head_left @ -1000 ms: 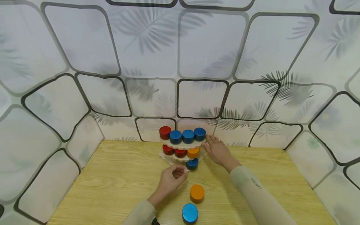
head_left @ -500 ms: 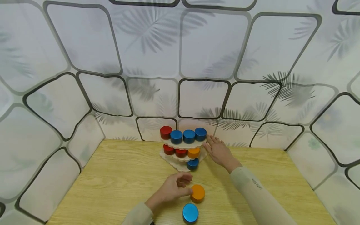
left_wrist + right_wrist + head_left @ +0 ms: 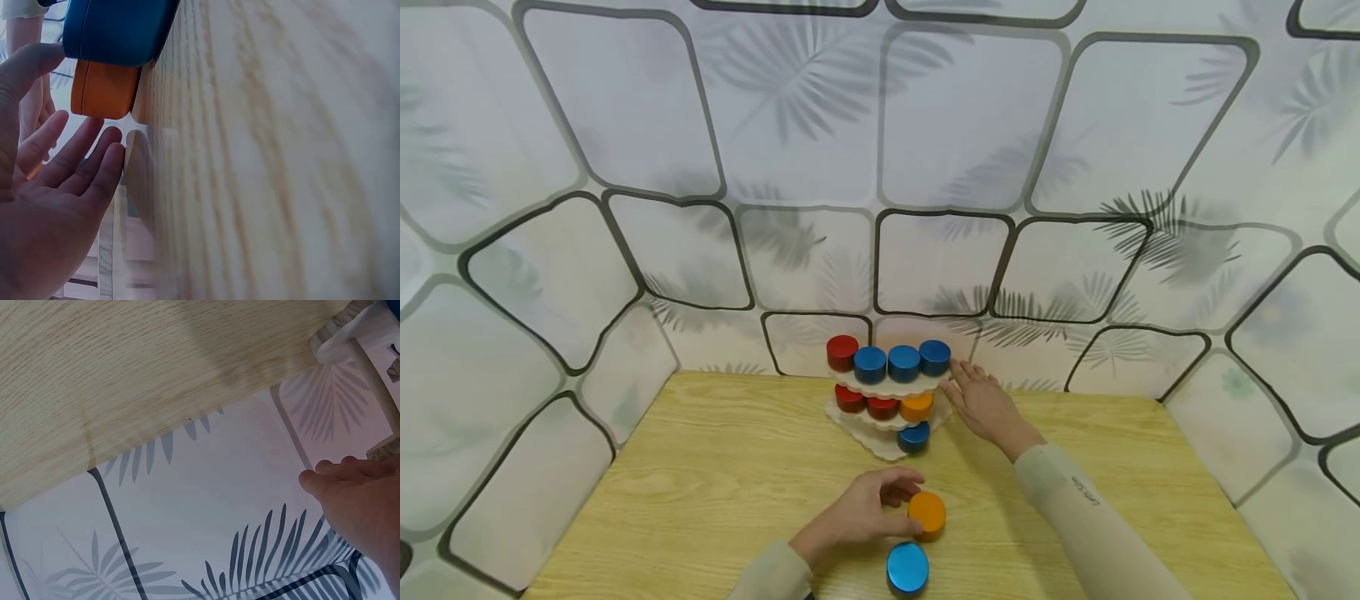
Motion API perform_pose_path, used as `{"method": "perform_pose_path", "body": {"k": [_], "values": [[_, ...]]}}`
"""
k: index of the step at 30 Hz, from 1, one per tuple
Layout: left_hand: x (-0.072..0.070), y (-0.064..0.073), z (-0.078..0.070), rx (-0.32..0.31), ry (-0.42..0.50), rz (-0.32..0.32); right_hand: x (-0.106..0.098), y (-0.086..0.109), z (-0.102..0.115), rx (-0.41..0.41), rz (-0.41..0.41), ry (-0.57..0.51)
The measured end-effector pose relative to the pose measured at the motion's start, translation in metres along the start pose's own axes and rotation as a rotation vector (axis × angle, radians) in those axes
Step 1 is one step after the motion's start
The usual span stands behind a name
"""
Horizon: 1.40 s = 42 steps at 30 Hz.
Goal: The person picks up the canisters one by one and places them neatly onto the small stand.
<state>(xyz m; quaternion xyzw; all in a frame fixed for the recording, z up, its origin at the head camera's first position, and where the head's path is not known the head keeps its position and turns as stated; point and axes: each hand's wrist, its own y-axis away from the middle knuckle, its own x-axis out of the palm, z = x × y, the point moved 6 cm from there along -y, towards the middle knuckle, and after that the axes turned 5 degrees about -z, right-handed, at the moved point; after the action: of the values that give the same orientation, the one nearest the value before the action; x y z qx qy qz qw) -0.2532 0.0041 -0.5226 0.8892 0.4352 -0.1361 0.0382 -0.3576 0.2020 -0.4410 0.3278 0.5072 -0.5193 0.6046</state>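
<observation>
On the wooden table, my left hand (image 3: pixel 871 507) reaches around an orange round tin (image 3: pixel 928 515), thumb at its near side and fingers loosely bent at its far left. The left wrist view shows that palm and its spread fingers (image 3: pixel 103 181) beside the orange tin (image 3: pixel 106 90), with a blue tin (image 3: pixel 119 31) overlapping it. In the head view the blue tin (image 3: pixel 907 568) stands just nearer to me. My right hand (image 3: pixel 988 410) rests with extended fingers against the right edge of a tiered white stand (image 3: pixel 880 442); the right wrist view shows this hand (image 3: pixel 362 500) beside the stand's wooden parts.
The stand's top tier bears a red tin (image 3: pixel 842 353) and several blue ones (image 3: pixel 870 365). Below are red tins (image 3: pixel 850 398), an orange tin (image 3: pixel 917 407), and a blue tin (image 3: pixel 913 437) at the bottom. A patterned wall covering (image 3: pixel 940 267) rises behind the table.
My left hand has left the stand's bottom tier and come nearer to me and right, to the orange tin on the table. The right hand has stayed at the stand.
</observation>
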Motion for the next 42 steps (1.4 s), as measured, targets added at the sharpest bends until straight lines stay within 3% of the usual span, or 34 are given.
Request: {"method": "perform_pose_path", "body": {"k": [15, 23, 31, 42], "values": [[0.003, -0.003, -0.002, -0.050, -0.106, -0.009, 0.001, 0.001, 0.001, 0.003, 0.014, -0.007], [0.004, -0.003, -0.001, -0.034, -0.162, -0.016, 0.002, 0.000, 0.001, -0.002, 0.008, 0.000], [0.001, -0.001, -0.001, -0.046, -0.155, -0.051, 0.002, 0.000, 0.001, -0.005, 0.007, -0.002], [-0.015, 0.005, 0.001, -0.056, -0.129, -0.111, 0.001, 0.001, 0.001, -0.015, 0.004, -0.005]]}}
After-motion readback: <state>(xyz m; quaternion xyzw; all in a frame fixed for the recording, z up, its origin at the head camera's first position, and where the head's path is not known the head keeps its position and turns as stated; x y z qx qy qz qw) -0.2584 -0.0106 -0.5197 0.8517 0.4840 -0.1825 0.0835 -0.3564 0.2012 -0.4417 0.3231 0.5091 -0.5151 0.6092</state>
